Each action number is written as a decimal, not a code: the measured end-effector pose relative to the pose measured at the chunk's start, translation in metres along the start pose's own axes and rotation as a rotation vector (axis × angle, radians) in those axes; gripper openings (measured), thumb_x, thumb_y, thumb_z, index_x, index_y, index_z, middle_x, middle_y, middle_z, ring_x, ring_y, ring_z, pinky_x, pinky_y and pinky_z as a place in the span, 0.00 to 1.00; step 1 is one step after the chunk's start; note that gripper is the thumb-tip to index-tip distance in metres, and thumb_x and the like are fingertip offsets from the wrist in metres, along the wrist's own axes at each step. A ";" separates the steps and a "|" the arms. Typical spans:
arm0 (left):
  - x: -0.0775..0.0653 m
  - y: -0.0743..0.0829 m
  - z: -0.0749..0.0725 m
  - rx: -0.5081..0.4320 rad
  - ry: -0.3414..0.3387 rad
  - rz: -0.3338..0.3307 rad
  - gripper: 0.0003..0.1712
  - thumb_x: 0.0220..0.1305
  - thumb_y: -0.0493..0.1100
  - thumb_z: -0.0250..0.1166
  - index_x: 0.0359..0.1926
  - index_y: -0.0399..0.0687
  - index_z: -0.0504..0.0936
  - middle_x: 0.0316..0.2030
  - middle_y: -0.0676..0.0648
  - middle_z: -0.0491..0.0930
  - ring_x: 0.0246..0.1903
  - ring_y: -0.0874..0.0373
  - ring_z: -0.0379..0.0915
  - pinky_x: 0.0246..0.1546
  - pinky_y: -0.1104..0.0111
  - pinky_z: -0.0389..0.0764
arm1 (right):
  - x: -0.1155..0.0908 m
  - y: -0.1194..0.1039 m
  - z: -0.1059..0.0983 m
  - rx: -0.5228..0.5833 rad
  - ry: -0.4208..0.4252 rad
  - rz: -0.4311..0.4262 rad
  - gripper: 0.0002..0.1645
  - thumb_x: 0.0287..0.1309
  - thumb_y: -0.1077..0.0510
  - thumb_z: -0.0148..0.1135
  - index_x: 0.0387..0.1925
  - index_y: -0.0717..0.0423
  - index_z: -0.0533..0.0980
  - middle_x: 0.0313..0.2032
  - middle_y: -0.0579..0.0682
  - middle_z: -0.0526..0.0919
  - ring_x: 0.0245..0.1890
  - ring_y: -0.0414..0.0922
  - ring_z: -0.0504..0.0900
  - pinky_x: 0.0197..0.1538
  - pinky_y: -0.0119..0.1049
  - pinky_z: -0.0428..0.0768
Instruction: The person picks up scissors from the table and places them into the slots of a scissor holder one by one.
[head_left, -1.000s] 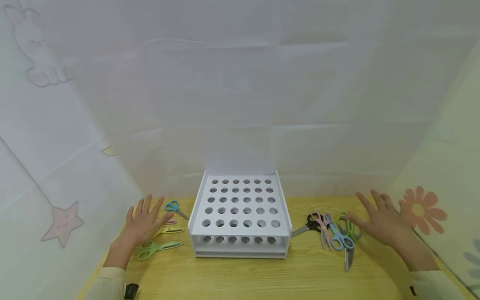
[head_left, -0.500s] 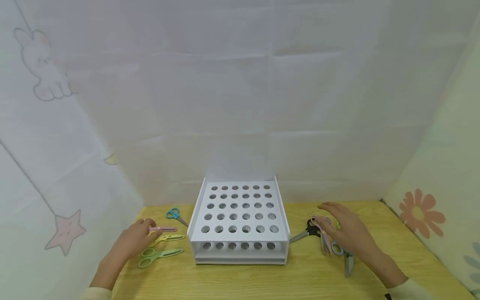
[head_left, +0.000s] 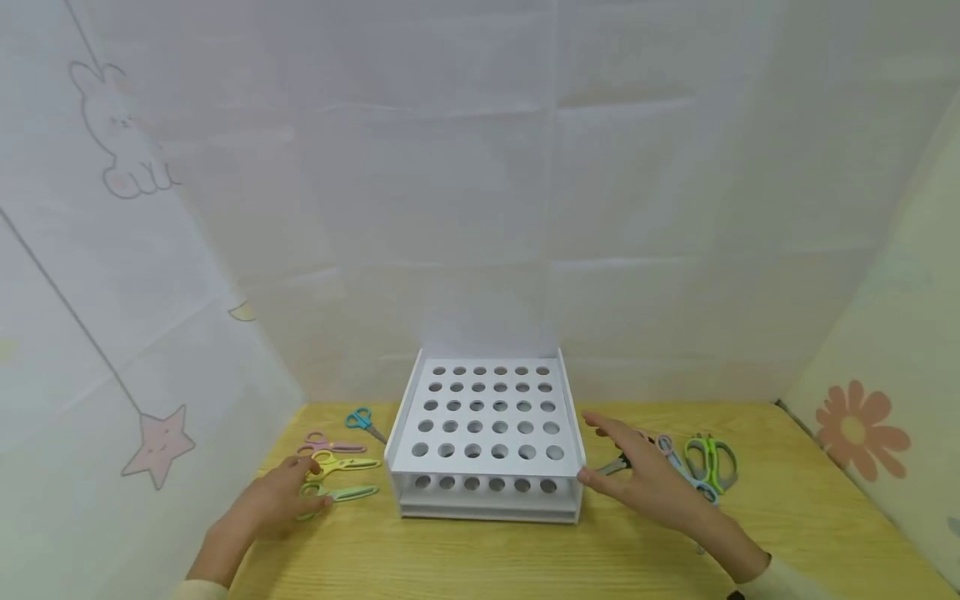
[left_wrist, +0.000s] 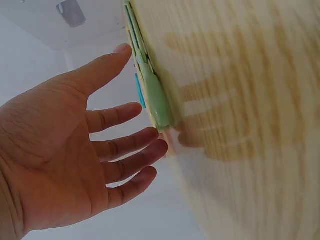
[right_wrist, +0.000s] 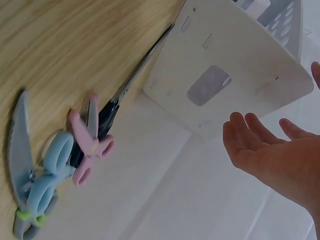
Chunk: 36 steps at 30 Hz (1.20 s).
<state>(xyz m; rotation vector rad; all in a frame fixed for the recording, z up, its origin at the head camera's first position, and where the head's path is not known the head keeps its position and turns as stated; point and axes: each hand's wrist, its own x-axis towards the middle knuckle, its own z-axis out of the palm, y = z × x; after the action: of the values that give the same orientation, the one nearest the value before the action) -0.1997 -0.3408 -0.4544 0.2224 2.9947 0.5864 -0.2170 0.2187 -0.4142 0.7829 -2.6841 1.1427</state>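
A white rack (head_left: 487, 505) with rows of round holes stands mid-table. My left hand (head_left: 273, 496) hovers at the handles of the green scissors (head_left: 352, 492) and yellow scissors (head_left: 351, 463). In the left wrist view its fingers are loosely bent, with nothing in the palm; whether a fingertip touches the green scissors (left_wrist: 157, 97) is unclear. My right hand (head_left: 648, 483), fingers extended, is beside the rack's right side. The right wrist view shows the fingers near the rack's side wall (right_wrist: 245, 60); contact cannot be told. Black-handled scissors (head_left: 617, 464) lie partly under this hand.
Pink scissors (head_left: 341, 447) and small blue scissors (head_left: 360, 418) lie behind the yellow pair. At the right are light blue scissors (head_left: 686, 471), green-and-grey scissors (head_left: 711, 462) and another pink pair (right_wrist: 89, 145). Wall sheets enclose the table's back and sides.
My right hand has moved left across the right-hand scissors to the rack's side. My left hand has come down and nearer, to the green and yellow scissors' handles. The head view has shifted slightly.
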 end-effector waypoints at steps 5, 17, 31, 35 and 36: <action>-0.001 -0.003 0.005 -0.011 -0.003 -0.036 0.37 0.56 0.59 0.77 0.57 0.42 0.77 0.58 0.34 0.71 0.47 0.36 0.77 0.45 0.39 0.79 | 0.005 -0.001 0.008 -0.013 0.045 -0.060 0.47 0.57 0.38 0.73 0.73 0.46 0.67 0.67 0.48 0.73 0.62 0.53 0.74 0.56 0.62 0.75; -0.002 -0.014 0.019 -0.110 0.036 -0.003 0.33 0.54 0.52 0.80 0.54 0.39 0.78 0.49 0.39 0.76 0.49 0.39 0.76 0.48 0.43 0.78 | 0.006 -0.002 0.010 -0.050 0.071 -0.134 0.43 0.56 0.40 0.74 0.70 0.49 0.72 0.66 0.49 0.75 0.63 0.53 0.75 0.55 0.56 0.80; 0.003 -0.022 0.015 -0.124 0.048 0.124 0.27 0.48 0.47 0.82 0.44 0.39 0.80 0.41 0.43 0.71 0.41 0.49 0.74 0.41 0.53 0.80 | 0.006 -0.001 0.012 -0.003 0.031 -0.144 0.42 0.61 0.43 0.72 0.72 0.50 0.69 0.67 0.45 0.72 0.58 0.48 0.77 0.53 0.45 0.81; 0.005 -0.032 0.016 -0.169 0.010 0.219 0.25 0.53 0.49 0.80 0.45 0.42 0.79 0.41 0.47 0.76 0.41 0.52 0.74 0.41 0.59 0.79 | 0.006 -0.001 0.012 -0.012 0.025 -0.153 0.42 0.61 0.44 0.71 0.72 0.51 0.69 0.67 0.48 0.72 0.55 0.51 0.79 0.52 0.44 0.82; 0.006 -0.035 0.016 -0.204 -0.014 0.235 0.23 0.55 0.49 0.79 0.45 0.43 0.79 0.41 0.47 0.77 0.40 0.52 0.74 0.39 0.61 0.79 | 0.007 -0.001 0.012 -0.020 0.025 -0.155 0.42 0.62 0.44 0.71 0.72 0.51 0.69 0.67 0.48 0.72 0.54 0.50 0.79 0.51 0.44 0.82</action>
<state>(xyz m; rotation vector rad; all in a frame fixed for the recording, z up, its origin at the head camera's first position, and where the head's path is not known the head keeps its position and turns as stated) -0.2085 -0.3660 -0.4828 0.5645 2.8870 0.9021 -0.2212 0.2067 -0.4203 0.9476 -2.5583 1.0808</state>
